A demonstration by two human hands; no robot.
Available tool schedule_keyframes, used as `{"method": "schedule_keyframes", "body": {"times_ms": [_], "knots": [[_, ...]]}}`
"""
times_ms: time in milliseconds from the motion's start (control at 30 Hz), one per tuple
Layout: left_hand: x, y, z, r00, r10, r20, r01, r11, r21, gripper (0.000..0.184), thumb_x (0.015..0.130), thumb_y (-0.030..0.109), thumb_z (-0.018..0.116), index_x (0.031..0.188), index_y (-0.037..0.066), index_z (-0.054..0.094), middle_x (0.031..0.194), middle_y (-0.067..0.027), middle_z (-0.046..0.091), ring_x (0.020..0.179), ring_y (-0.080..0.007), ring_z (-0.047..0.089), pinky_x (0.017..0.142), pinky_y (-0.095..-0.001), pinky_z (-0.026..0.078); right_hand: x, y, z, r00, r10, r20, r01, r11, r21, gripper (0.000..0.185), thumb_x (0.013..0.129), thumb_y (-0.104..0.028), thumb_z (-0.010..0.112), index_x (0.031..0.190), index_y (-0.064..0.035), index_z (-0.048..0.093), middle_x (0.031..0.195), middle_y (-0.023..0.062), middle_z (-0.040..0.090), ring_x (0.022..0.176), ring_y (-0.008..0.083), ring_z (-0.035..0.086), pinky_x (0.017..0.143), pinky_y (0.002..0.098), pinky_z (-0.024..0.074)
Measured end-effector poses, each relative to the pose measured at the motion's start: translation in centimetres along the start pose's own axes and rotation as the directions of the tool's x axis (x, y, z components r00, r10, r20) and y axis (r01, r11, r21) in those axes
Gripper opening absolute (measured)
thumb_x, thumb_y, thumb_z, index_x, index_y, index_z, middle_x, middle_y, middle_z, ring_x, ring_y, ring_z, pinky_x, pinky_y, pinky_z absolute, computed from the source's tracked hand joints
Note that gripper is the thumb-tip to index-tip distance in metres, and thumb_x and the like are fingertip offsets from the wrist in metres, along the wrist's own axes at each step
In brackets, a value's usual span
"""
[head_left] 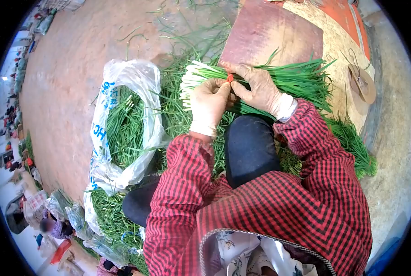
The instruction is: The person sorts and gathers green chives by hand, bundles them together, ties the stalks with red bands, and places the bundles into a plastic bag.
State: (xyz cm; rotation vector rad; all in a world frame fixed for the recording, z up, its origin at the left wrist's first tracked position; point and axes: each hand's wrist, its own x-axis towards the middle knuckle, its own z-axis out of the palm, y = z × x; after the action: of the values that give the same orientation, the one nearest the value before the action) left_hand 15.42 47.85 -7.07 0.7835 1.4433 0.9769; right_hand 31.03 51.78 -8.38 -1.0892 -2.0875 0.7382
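A thick bunch of green chives (300,80) lies across the board, pale stalk ends to the left and leaves to the right. Around its stalks sits a red tie (230,78). My left hand (209,102), in a thin pale glove, pinches at the tie from the near side. Gloved as well, my right hand (259,88) rests over the bunch, its thumb and fingers closed on the tie from the right. The fingertips meet there and partly hide the tie's ends. Below my right forearm another bunch of chives (352,147) shows.
On my left stands an opened clear plastic bag (151,124) full of loose chives. A brown board (274,34) lies ahead. To the right is a round tan disc (362,84) with string or wire. Loose leaves litter the floor (72,92); people and bags line the far left.
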Motion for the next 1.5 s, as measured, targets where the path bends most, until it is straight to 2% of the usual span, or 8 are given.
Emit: {"method": "schedule_keyframes", "body": {"times_ms": [367,433,500,600,767,1000,1267,1500], "knots": [[-2.2,0.4,0.3,0.926,0.376,-0.032,-0.280,0.740,0.612,0.015,0.089,0.019,0.066,0.097,0.006,0.068,0.074,-0.0074,0.068,0.061,-0.0154,0.064,0.059,-0.0287,0.049,-0.1,0.9,1.3,0.992,0.116,-0.049,-0.105,0.979,0.177,0.015,0.091,-0.015,0.060,0.103,-0.0079,0.065,0.090,0.0129,0.067,0.082,0.0303,0.066,0.069,0.0349,0.0506],[-2.3,2.8,-0.5,0.579,0.804,0.136,-0.587,0.295,0.754,0.016,0.089,0.017,0.064,0.102,0.008,0.068,0.087,-0.0100,0.068,0.080,-0.0234,0.065,0.073,-0.0345,0.050,-0.2,-0.2,1.0,0.994,0.037,-0.107,-0.032,0.998,0.054,0.011,0.089,-0.014,0.061,0.097,-0.0070,0.064,0.085,0.0124,0.066,0.080,0.0317,0.064,0.067,0.0356,0.0498],[-0.3,4.6,-1.3,0.439,0.869,0.230,-0.625,0.112,0.772,0.026,0.092,0.020,0.055,0.114,0.011,0.065,0.108,-0.0146,0.065,0.110,-0.0285,0.056,0.097,-0.0428,0.040,0.0,-2.0,0.2,0.980,-0.113,-0.161,0.100,0.991,-0.091,0.009,0.088,-0.014,0.064,0.095,-0.0078,0.065,0.080,0.0117,0.063,0.074,0.0300,0.062,0.065,0.0349,0.0490],[2.1,3.9,-3.0,0.683,0.671,0.289,-0.440,0.063,0.896,0.039,0.097,0.030,0.037,0.112,0.011,0.067,0.112,-0.0114,0.066,0.117,-0.0295,0.055,0.111,-0.0464,0.027,1.9,-4.8,-3.0,0.954,-0.084,-0.288,0.122,0.986,0.117,0.009,0.091,-0.013,0.065,0.093,-0.0047,0.065,0.077,0.0093,0.063,0.073,0.0209,0.061,0.066,0.0288,0.0477],[0.9,3.3,-2.0,0.577,0.792,0.199,-0.469,0.121,0.875,0.032,0.094,0.024,0.040,0.108,0.012,0.067,0.103,-0.0103,0.066,0.107,-0.0289,0.057,0.108,-0.0492,0.028,2.3,-3.7,-3.4,0.905,0.023,-0.425,0.128,0.938,0.322,0.010,0.093,-0.011,0.062,0.092,-0.0020,0.063,0.080,0.0051,0.065,0.076,0.0159,0.060,0.072,0.0278,0.0480],[1.0,-0.7,-1.7,0.721,0.664,0.195,-0.446,0.230,0.865,0.031,0.096,0.024,0.047,0.121,0.011,0.060,0.120,-0.0095,0.059,0.118,-0.0264,0.052,0.113,-0.0524,0.020,-1.5,0.4,-1.4,0.926,0.314,-0.209,-0.093,0.727,0.680,0.017,0.098,-0.015,0.055,0.092,-0.0017,0.063,0.086,0.0039,0.065,0.084,0.0121,0.060,0.078,0.0282,0.0486],[0.7,4.8,0.7,0.789,0.228,0.571,-0.544,-0.174,0.821,0.113,0.060,0.053,0.081,0.144,-0.003,0.030,0.142,-0.0212,0.042,0.138,-0.0316,0.034,0.116,-0.0512,0.019,-2.6,-1.2,-2.7,0.974,0.173,-0.148,-0.119,0.942,0.315,0.011,0.095,-0.012,0.058,0.098,-0.0016,0.062,0.090,0.0107,0.065,0.088,0.0265,0.064,0.080,0.0327,0.0504],[2.0,0.6,2.6,0.793,0.272,0.545,-0.532,-0.126,0.837,0.093,0.057,0.043,0.083,0.130,0.001,0.043,0.116,-0.0140,0.058,0.101,-0.0307,0.061,0.094,-0.0456,0.045,1.3,0.2,-1.3,0.957,-0.206,-0.203,0.154,0.957,-0.244,0.016,0.090,-0.021,0.060,0.095,-0.0074,0.066,0.092,0.0115,0.065,0.081,0.0319,0.063,0.072,0.0387,0.0514]]}}
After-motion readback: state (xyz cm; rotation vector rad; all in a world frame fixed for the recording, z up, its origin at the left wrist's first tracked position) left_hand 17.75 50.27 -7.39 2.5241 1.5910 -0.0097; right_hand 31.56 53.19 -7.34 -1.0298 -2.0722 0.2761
